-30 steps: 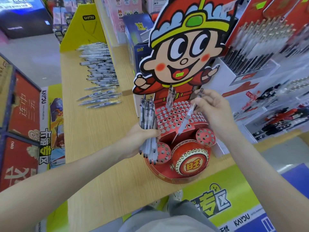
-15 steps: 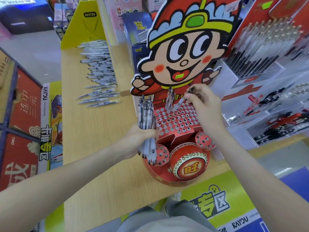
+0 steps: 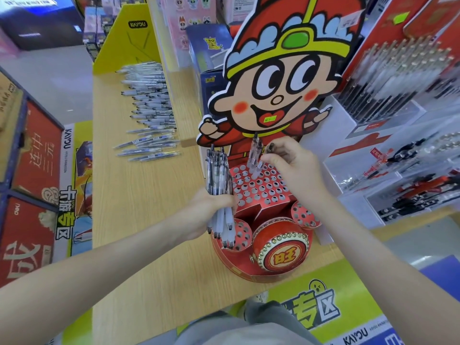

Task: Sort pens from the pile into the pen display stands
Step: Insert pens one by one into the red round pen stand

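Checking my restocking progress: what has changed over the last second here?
The right hand moved its pen from over the front holes of the stand back to the top row, beside the standing pens. The left hand still grips its bundle; the pile is unchanged.

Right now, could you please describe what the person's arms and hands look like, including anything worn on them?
Both are bare. The left forearm and right forearm show no sleeve up to the picture's edge. The left hand and right hand have no glove, and no watch, bracelet or ring is visible.
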